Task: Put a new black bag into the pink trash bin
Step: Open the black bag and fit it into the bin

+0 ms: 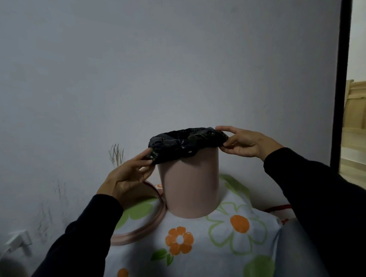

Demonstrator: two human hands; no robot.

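Nearest, two dark sleeves [320,194] reaching forward over a flowered cloth [205,253]. Below and beside the left grip, a pink ring [158,219] lying loose on the cloth, leaning against the foot of the bin; probably the clamp hoop, parked within reach for pressing on once the bag sits right. Between the two grips, the bin [190,182] standing upright on the cloth, steadied by nothing but the hands at its top. Left hand [124,177] at the near left of the rim, thumb and fingers closed in a pinch on the bag's [184,142] hanging edge, drawing it down over the lip. Right hand [245,142] at the far right of the rim, thumb under and fingers on top, likewise nipped shut on the folded film, palm otherwise empty. Bag already inside the bin, mouth turned out and draped over the whole rim, lower on the left than on the right, crumpled rather than smooth. Held at opposite sides, presumably to stretch the mouth evenly and stop one side slipping back in while the other is tugged. Task judged nearly done: skirt to even out, ring probably to refit. Beyond the grips, a bare wall [153,65], a dark door frame [341,66] well off to the right
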